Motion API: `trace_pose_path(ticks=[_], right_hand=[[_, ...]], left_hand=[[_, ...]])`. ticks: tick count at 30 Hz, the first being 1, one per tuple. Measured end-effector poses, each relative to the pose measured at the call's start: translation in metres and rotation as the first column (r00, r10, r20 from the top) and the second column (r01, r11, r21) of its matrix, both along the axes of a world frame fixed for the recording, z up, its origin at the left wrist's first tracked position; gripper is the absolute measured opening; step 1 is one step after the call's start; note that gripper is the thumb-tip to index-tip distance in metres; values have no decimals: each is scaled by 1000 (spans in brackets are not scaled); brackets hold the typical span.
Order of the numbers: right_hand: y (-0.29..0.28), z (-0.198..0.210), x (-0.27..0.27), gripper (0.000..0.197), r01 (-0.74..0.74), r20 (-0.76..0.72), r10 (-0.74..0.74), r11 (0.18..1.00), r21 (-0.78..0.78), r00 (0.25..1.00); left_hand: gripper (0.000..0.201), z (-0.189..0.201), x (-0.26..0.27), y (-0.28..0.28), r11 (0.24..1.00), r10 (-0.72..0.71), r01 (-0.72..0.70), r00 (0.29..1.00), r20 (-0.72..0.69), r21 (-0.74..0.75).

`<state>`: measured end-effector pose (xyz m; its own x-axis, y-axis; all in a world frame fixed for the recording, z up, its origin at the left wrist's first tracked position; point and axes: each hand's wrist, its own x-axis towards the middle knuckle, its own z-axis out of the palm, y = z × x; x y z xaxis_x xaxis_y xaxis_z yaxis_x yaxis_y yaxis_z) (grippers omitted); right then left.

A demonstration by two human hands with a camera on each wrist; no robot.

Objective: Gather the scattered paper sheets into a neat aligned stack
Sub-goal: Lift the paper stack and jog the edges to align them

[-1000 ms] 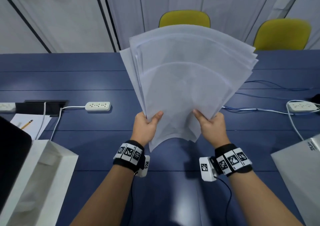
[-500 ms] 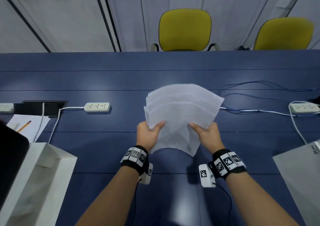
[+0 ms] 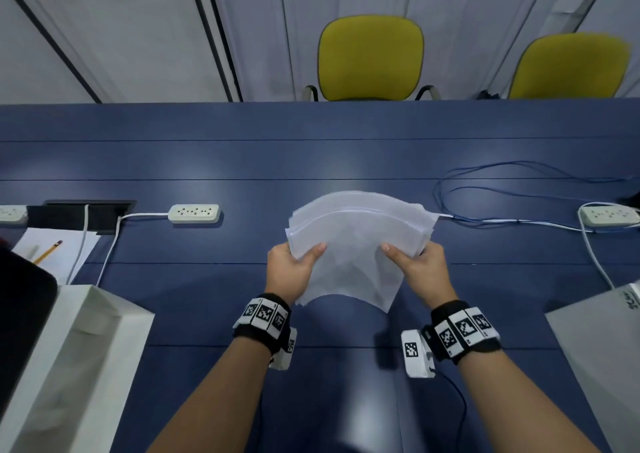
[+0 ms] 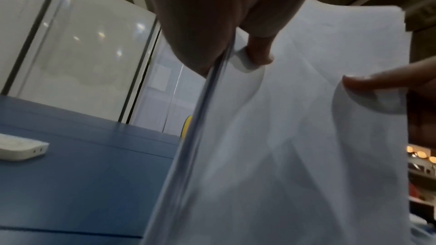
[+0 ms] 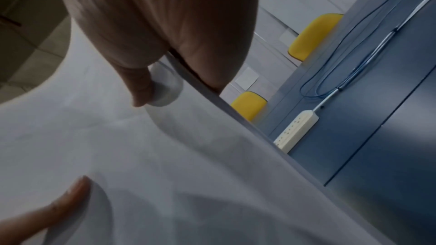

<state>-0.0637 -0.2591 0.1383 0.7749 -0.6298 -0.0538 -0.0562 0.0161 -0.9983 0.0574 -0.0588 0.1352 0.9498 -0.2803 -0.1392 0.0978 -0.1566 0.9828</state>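
A long dark-blue table (image 3: pixel 173 161), built of panels with thin seams running across it, fills the room's foreground and catches soft patches of overhead light. Beyond its far edge two yellow chairs stand side by side: one (image 3: pixel 370 58) with black armrests near the middle, the other (image 3: pixel 568 66) toward the far right corner. Behind them rises a pale grey panelled wall (image 3: pixel 138 29), crossed by dark slanting frame strips on the left.
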Motion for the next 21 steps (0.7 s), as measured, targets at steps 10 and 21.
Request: trace_pose_path(ticks=[10,21], right_hand=[[-1,13,-1,23,13,109,-8,999,-45,994],[4,1,5,17,-17,-23,16,1000,-11,1000]], left_hand=[[14,20,3,2,992,-75,81,995,65,-94],[13,12,9,10,996,-93,93,992,80,6]])
